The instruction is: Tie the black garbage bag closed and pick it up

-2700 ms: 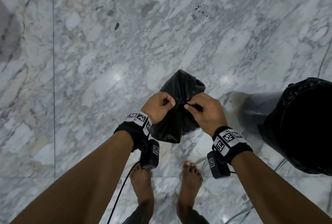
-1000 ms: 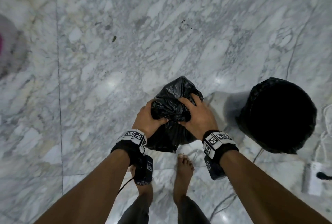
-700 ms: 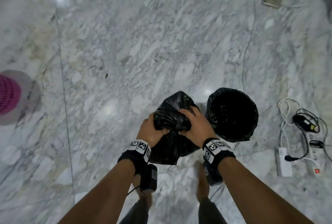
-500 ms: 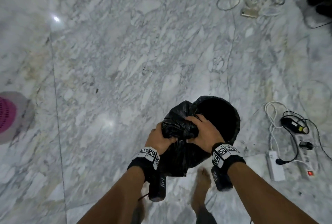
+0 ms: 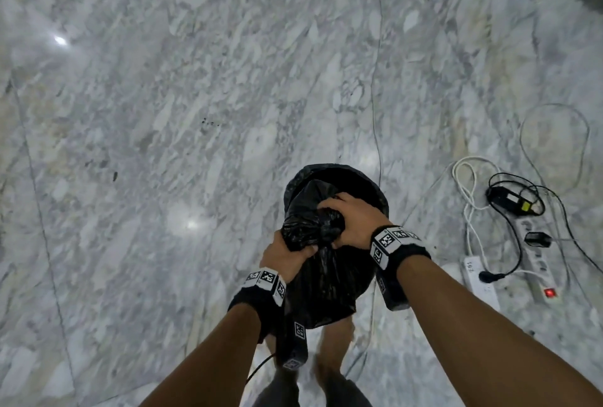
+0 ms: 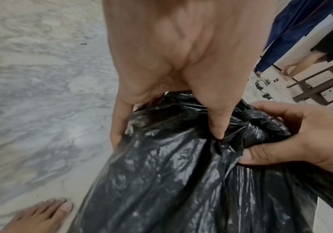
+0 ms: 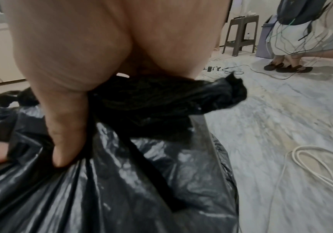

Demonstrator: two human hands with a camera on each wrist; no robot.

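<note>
You have carried the bag (image 5: 321,279) over the bin (image 5: 375,189); it hangs below both hands, left hand (image 5: 287,253) and right hand (image 5: 354,225) clamped on its knotted neck.

Bin (image 5: 375,187) mostly hidden behind garbage bag (image 5: 323,282).

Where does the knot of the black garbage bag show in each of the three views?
Head: knot at centre, between both hands.
Left wrist: knot right of centre, under the right hand.
Right wrist: not clearly visible; only a bunched end at far left.
Shared landmark: marble floor.
</note>
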